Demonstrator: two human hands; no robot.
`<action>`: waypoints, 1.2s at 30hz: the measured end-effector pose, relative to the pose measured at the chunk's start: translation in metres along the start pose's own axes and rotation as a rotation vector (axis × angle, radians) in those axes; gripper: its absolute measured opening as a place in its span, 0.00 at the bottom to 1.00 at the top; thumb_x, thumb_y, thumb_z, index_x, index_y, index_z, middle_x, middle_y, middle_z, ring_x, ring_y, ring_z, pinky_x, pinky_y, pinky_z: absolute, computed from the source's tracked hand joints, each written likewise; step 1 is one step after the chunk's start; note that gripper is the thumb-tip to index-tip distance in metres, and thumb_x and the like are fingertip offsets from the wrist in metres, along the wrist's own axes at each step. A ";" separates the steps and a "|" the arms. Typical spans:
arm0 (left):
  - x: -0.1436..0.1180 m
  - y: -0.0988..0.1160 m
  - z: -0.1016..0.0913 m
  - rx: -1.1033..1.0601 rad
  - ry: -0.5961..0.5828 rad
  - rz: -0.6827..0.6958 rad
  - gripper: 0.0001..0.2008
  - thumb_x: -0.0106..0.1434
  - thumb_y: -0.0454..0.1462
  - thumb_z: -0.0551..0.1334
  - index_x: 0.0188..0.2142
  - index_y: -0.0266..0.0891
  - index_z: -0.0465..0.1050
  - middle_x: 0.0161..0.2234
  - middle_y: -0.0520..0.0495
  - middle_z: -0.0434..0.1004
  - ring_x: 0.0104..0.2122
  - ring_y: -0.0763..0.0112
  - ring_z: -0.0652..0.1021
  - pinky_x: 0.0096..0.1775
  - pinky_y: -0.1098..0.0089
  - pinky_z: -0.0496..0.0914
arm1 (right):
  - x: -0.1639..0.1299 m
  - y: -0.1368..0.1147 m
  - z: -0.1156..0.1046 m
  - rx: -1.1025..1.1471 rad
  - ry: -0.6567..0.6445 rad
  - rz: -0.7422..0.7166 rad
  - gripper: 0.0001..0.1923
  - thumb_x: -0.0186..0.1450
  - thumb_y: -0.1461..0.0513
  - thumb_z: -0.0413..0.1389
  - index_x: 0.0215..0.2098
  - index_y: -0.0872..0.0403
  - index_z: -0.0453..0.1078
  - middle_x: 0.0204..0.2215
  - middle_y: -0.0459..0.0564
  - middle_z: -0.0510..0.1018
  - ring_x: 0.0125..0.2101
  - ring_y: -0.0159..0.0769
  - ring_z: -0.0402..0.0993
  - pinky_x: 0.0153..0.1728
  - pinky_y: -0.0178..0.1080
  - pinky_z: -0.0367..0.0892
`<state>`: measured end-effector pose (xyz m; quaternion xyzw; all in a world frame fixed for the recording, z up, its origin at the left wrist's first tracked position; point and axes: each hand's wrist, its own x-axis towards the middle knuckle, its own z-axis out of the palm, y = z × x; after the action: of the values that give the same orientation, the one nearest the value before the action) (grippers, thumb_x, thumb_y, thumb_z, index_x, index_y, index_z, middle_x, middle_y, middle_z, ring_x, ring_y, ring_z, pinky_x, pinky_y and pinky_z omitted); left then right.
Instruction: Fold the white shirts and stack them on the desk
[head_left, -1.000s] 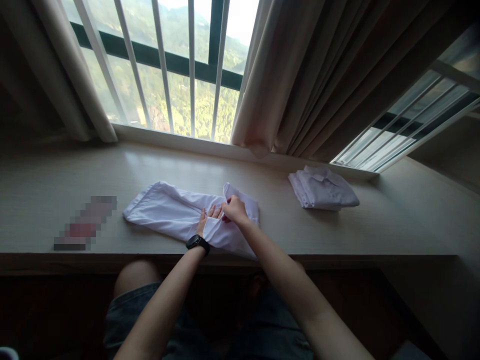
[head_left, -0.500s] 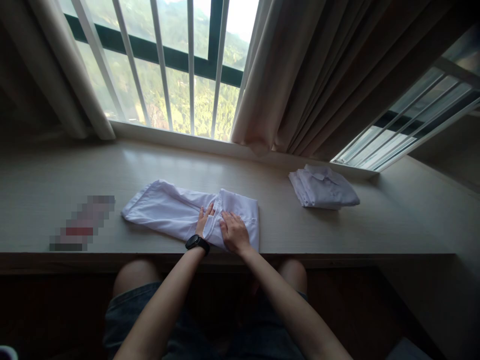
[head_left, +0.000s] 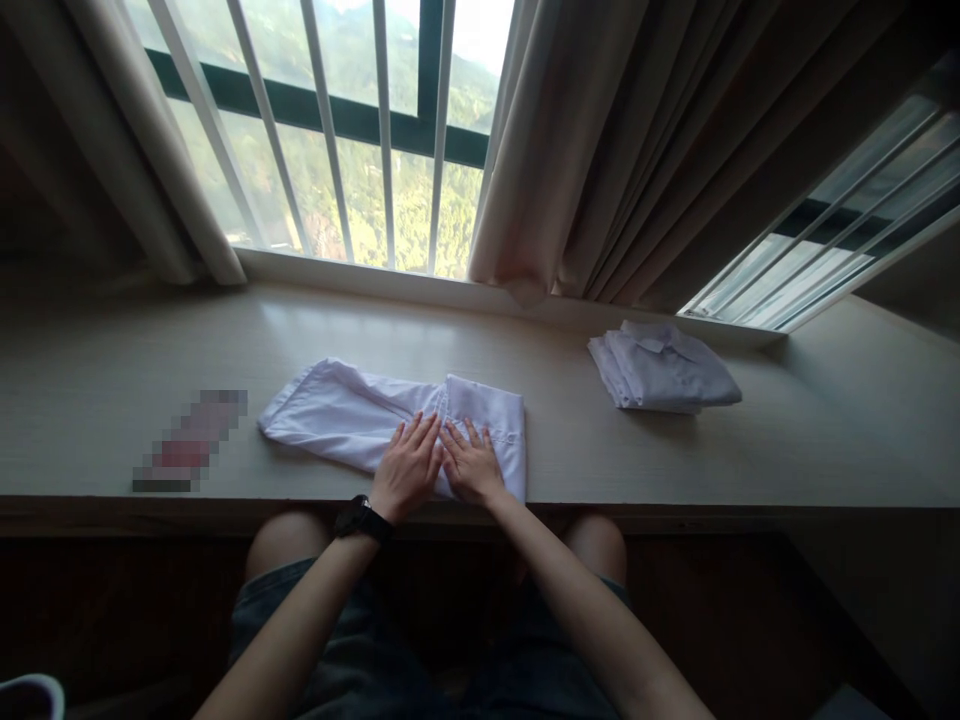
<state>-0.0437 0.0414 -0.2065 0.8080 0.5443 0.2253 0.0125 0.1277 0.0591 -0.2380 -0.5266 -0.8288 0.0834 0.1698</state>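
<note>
A white garment (head_left: 337,405), partly folded, lies flat along the front of the desk, its right end doubled over toward the middle. My left hand (head_left: 409,462) rests palm down on the cloth with its fingers stretched out, a black watch on the wrist. Close beside it, my right hand (head_left: 471,460) lies flat on the folded-over part, fingers spread. The fingertips of both hands are near the fold's edge. Which kind of garment this is I cannot tell for sure.
On the right of the pale desk (head_left: 555,440) sits a stack of folded white shirts (head_left: 664,365). A blurred-out object (head_left: 191,440) lies at the left. Behind the desk are a barred window and curtains (head_left: 570,150). My knees are below the front edge.
My left hand has come out from the fold and now lies flat on top of the cloth. My right hand stays on the folded part. The view has shifted slightly.
</note>
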 end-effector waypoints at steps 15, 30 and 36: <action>-0.042 0.026 0.005 -0.016 -0.092 -0.059 0.26 0.73 0.43 0.48 0.67 0.41 0.61 0.69 0.44 0.57 0.69 0.55 0.57 0.67 0.50 0.54 | -0.026 0.027 -0.014 -0.104 0.024 -0.058 0.27 0.74 0.52 0.45 0.69 0.47 0.58 0.69 0.50 0.57 0.70 0.49 0.45 0.68 0.59 0.37; -0.129 -0.083 -0.082 -1.232 0.714 -1.240 0.15 0.57 0.30 0.68 0.44 0.36 0.72 0.42 0.44 0.79 0.42 0.66 0.82 0.47 0.65 0.78 | 0.010 -0.028 -0.007 0.009 0.176 0.184 0.36 0.66 0.51 0.56 0.67 0.61 0.61 0.67 0.67 0.59 0.68 0.63 0.48 0.66 0.62 0.43; -0.131 -0.079 -0.086 -1.394 0.576 -1.262 0.10 0.57 0.28 0.69 0.39 0.34 0.73 0.37 0.45 0.80 0.31 0.70 0.82 0.35 0.68 0.80 | 0.014 -0.031 0.014 0.005 0.160 0.121 0.23 0.72 0.59 0.46 0.59 0.59 0.71 0.62 0.62 0.69 0.66 0.55 0.56 0.66 0.61 0.43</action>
<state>-0.1853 -0.0612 -0.1966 0.0951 0.6034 0.6362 0.4713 0.0911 0.0594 -0.2387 -0.5802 -0.7792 0.0531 0.2311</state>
